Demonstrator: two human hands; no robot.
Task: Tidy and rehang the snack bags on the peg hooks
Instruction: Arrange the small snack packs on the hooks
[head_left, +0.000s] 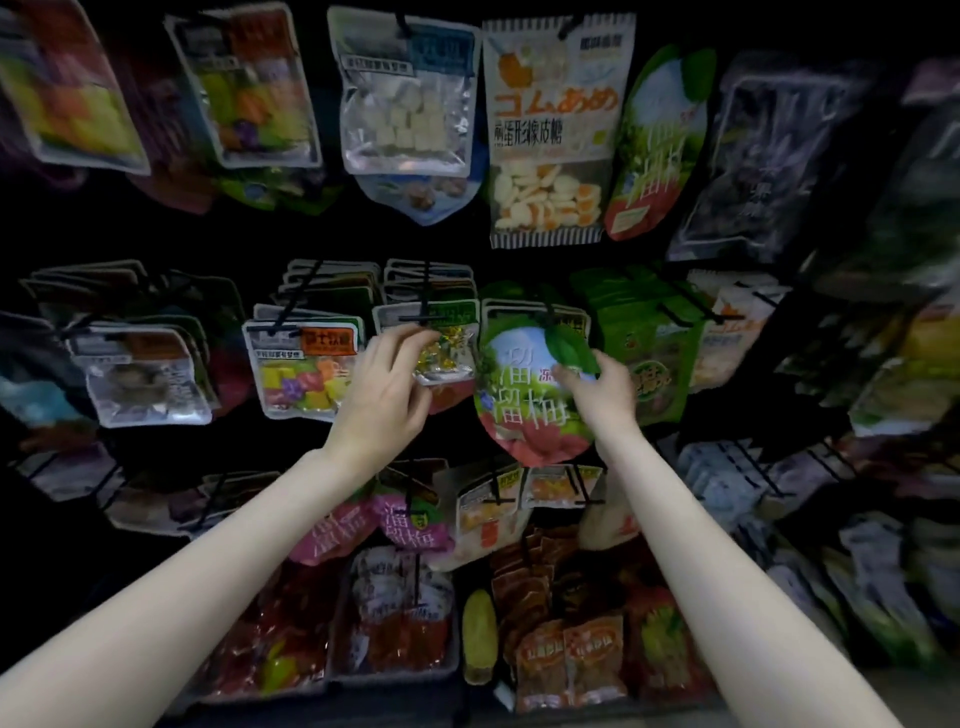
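Clear candy bag (448, 353) on middle-row peg hook (426, 317), hanging long axis vertical; left hand (387, 387) pinches its left edge. Right hand (597, 387) grips round plum bag (530, 384) just right. Left nearer.

Oval plum bag (524, 395): green top, white middle, red-pink bottom. Clear candy bag (447, 353): gold-yellow wrappers, green header. Gummy bag (556, 130): white, orange lettering, striped bottom hem. Pink plum bags (410, 525) lower row. Black peg hooks (426, 312).
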